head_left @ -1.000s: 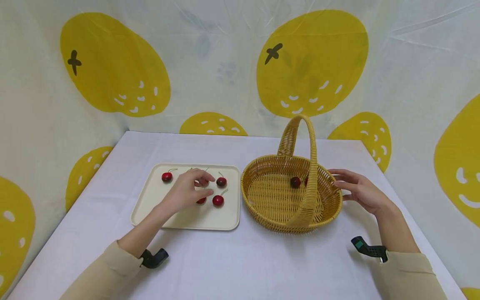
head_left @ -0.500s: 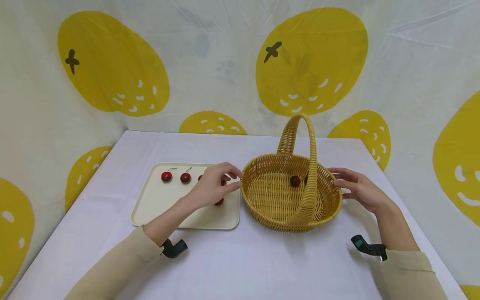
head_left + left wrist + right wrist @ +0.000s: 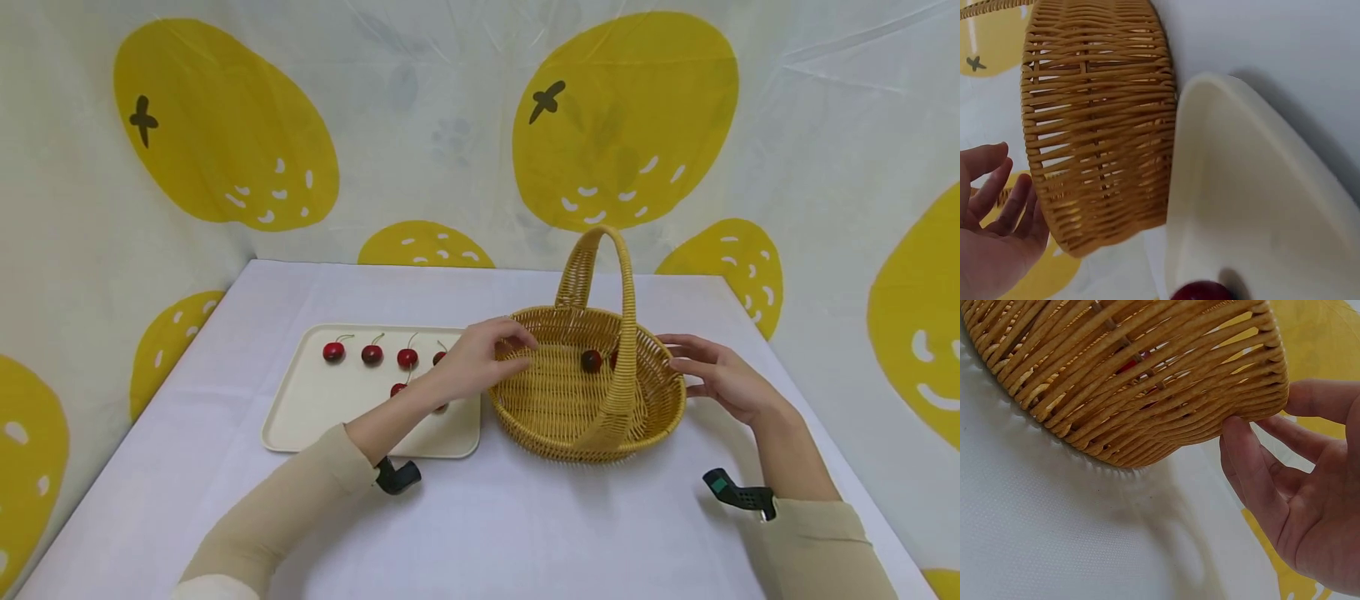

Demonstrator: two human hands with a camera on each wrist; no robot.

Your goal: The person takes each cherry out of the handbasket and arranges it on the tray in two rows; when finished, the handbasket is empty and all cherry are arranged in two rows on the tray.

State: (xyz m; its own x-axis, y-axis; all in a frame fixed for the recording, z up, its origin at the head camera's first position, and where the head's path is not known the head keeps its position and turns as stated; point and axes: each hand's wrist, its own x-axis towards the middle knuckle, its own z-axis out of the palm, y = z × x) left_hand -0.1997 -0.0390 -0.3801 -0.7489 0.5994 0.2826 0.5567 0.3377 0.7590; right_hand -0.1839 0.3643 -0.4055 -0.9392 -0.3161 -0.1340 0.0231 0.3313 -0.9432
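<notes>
My left hand (image 3: 480,354) hovers over the left rim of a yellow wicker basket (image 3: 540,400) with a tall handle. Its thumb and fingers are apart, and no object shows between them in the head view or the left wrist view. My right hand (image 3: 731,379) holds the basket's right rim, its fingertips (image 3: 1238,434) against the woven side. Inside the basket lie dark red cherries (image 3: 591,361), one partly behind the handle. More red cherries with green stems (image 3: 372,355) lie on a cream tray (image 3: 322,417); my left forearm partly covers some.
The tray stands close beside the basket's left side on a white tablecloth (image 3: 562,533). A pale curtain printed with yellow fruit (image 3: 622,125) closes off the back and sides. Each wrist carries a black device (image 3: 738,493).
My left hand has moved right from above the cherries on the tray to over the basket's left rim. My right hand and the basket have stayed put.
</notes>
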